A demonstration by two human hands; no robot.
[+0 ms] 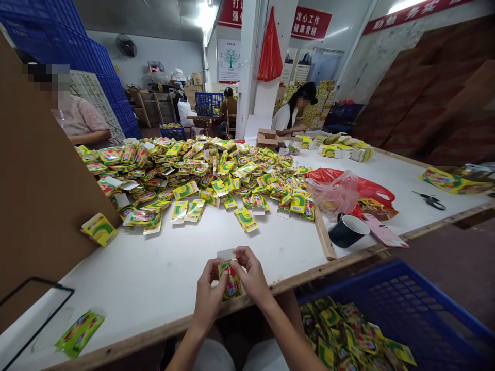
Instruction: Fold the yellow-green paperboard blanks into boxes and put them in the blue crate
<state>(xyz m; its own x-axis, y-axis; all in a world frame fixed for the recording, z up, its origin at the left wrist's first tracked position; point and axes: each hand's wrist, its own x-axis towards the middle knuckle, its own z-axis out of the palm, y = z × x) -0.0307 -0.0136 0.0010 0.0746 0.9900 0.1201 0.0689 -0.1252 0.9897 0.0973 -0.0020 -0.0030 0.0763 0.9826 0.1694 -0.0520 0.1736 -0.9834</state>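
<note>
Between both hands, just above the table's front edge, is a small yellow-green printed carton [231,286] with its pale top flap raised. My left hand [209,288] is closed on the carton's left side, the thumb pressed on its front. At the upper right, by the flap, my right hand [250,273] pinches the same carton. Beyond the hands lies a large heap of similar yellow cartons [189,165], many with white flaps standing out. One single carton [245,219] rests at the heap's near side.
A blue crate [390,293] of filled cartons stands below the table at right. A dark mug [348,231], pink phone-like item [384,231], plastic bags [336,193] and scissors [430,200] lie right of a wooden strip [324,234]. A green packet [80,332] lies front left. Co-workers sit beyond.
</note>
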